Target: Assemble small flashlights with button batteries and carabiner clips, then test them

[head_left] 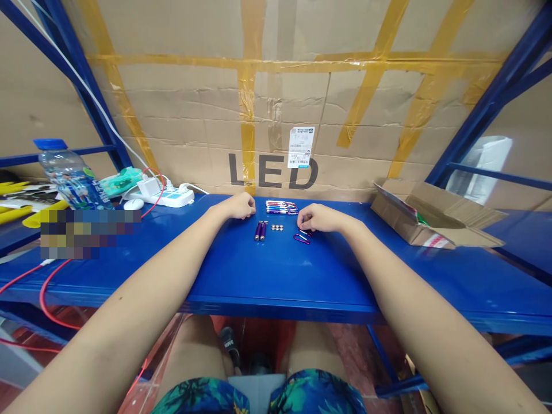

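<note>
My left hand point(240, 206) rests on the blue tabletop with its fingers curled closed; anything inside them is hidden. Just right of it stand two short purple metal tubes point(260, 230), side by side. Several small round coppery pieces point(277, 227) lie in neat rows beside the tubes. Behind these is a stack of slim metallic tubes point(281, 207) in mixed colours. My right hand point(318, 218) is closed in a pinch at the upper of the small purple carabiners point(302, 238), its fingertips partly covering it.
An open cardboard box point(431, 215) sits at the right. To the left are a water bottle point(71, 175), a white power strip point(172, 197) and red cables point(54, 313). A large taped carton point(194, 126) marked LED walls off the back. Blue shelf posts stand at both sides.
</note>
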The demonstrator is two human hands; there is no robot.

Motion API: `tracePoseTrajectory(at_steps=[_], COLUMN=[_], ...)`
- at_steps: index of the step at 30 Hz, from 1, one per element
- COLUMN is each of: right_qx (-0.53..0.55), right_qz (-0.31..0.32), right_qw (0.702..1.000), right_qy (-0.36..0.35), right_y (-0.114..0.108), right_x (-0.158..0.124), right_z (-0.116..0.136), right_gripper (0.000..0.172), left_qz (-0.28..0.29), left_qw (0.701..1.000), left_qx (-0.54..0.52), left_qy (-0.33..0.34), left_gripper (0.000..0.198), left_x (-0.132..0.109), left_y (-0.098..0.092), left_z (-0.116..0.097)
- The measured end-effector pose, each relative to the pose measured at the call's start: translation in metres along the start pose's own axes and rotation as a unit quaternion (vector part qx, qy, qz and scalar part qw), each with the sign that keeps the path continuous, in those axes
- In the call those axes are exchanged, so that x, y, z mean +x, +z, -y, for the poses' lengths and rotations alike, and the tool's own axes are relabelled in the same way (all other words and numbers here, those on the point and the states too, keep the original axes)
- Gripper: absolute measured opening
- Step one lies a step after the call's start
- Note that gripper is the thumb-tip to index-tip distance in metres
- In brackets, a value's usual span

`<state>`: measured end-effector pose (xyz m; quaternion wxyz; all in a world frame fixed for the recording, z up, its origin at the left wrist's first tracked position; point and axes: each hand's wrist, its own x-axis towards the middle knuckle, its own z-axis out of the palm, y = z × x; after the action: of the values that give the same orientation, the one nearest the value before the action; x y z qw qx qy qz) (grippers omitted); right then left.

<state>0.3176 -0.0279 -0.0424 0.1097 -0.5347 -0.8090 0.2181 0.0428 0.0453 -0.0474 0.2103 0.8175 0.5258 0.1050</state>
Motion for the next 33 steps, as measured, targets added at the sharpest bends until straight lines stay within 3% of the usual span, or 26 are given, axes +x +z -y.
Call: tracePoseTrajectory(at_steps=[33], right_qx=[0.001], right_qz=[0.061], right_qw=[0.998], right_qy=[0.022], right_y=[-0.004], right_x=[-0.008], right_z=[0.012], right_gripper=[0.012], left_qz=[-0.005], left_qw=[1.000], left_qx=[-0.002], left_qy=[0.005], left_gripper=[0.008], left_x=[-0.001], left_y=[0.001], left_z=[0.001])
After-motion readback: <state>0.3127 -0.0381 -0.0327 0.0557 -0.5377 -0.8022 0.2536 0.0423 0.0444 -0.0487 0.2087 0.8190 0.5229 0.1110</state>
